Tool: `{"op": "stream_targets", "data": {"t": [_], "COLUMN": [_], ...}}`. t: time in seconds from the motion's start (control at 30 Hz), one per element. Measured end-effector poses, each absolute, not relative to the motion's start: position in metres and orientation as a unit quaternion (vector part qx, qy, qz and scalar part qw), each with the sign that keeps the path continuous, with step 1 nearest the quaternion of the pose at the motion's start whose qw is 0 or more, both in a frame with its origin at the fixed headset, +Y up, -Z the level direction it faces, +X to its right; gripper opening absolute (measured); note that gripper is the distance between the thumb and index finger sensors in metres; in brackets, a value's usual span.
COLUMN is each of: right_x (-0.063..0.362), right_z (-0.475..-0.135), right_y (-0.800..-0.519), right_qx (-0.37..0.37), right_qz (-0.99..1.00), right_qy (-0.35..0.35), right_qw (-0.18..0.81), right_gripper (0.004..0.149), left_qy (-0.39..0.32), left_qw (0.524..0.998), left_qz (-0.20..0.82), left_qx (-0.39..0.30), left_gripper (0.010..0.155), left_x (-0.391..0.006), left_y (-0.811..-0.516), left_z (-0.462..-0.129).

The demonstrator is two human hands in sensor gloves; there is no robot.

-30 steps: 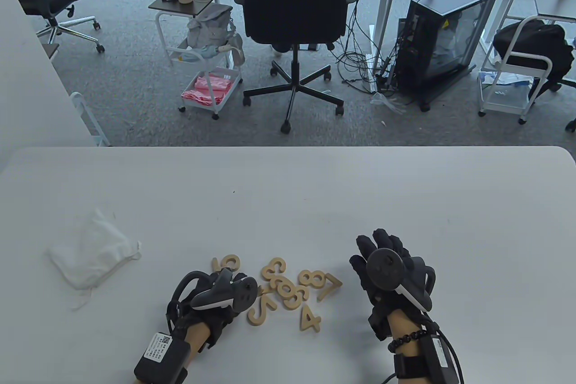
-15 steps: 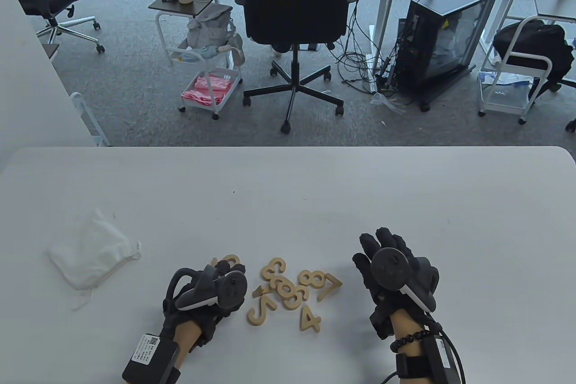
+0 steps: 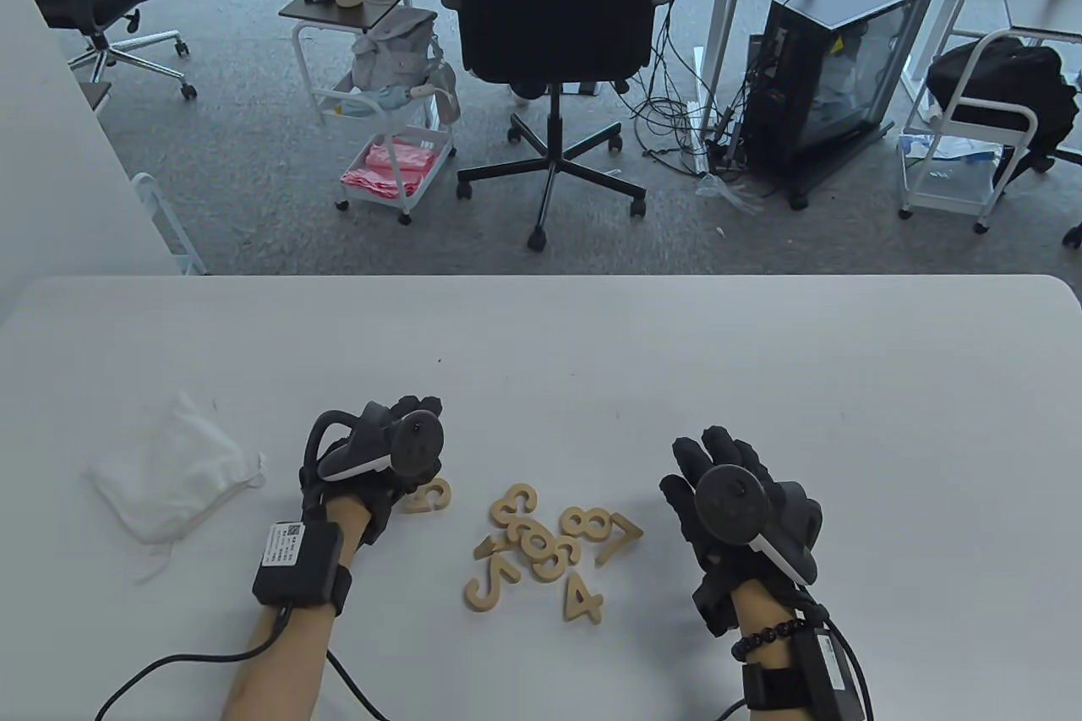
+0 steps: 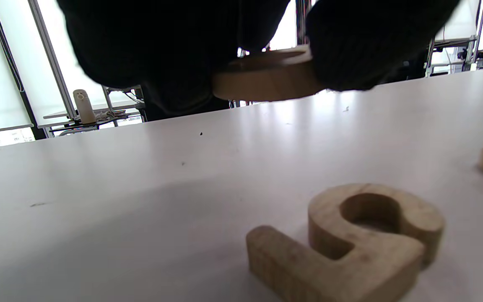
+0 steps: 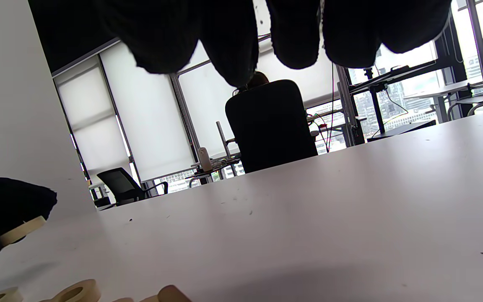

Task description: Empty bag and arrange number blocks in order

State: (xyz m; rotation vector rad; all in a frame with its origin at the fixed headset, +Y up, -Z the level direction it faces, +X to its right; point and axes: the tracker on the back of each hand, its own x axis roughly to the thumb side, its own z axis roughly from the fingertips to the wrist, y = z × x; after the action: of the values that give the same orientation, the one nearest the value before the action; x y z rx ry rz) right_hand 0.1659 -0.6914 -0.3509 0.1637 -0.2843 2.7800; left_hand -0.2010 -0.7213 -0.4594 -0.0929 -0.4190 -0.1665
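I pinch one flat wooden number block (image 4: 266, 77) in my left hand (image 3: 380, 450), clear of the white table (image 3: 761, 366). The tan wooden digit pile (image 3: 541, 548) lies right of it toward the near edge; my right hand (image 3: 735, 501), fingers straight and empty, hovers beside the pile's right side

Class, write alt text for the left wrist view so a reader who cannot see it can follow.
The left hand's gloved fingers pinch a flat wooden number block just above the white table. Nearer the camera, a wooden 5 block lies flat on the table.
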Motion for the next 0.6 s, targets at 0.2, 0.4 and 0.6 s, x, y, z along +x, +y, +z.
{"op": "stream_targets", "data": {"t": [0.2,0.4,0.6], "right_x": [0.165,0.163,0.160], "right_z": [-0.352,-0.352,-0.352], "right_y": [-0.692,-0.692,-0.693], "right_qx": [0.060,0.062,0.066], "right_qz": [0.979,0.980,0.980], "right_qy": [-0.095,-0.092,-0.088], "right_qw": [0.168,0.167,0.166], "right_gripper": [0.054,0.055,0.055], "left_qy": [-0.197,-0.200,-0.189], "left_qw": [0.967,0.965,0.967], "left_qz": [-0.128,-0.126,-0.117], "left_qx": [-0.102,-0.113,-0.124], "left_gripper": [0.080,0.080,0.081], "left_x": [-0.194,-0.189,-0.191], "left_y": [-0.746,-0.755,-0.755], "left_z": [-0.489,-0.496,-0.496]}}
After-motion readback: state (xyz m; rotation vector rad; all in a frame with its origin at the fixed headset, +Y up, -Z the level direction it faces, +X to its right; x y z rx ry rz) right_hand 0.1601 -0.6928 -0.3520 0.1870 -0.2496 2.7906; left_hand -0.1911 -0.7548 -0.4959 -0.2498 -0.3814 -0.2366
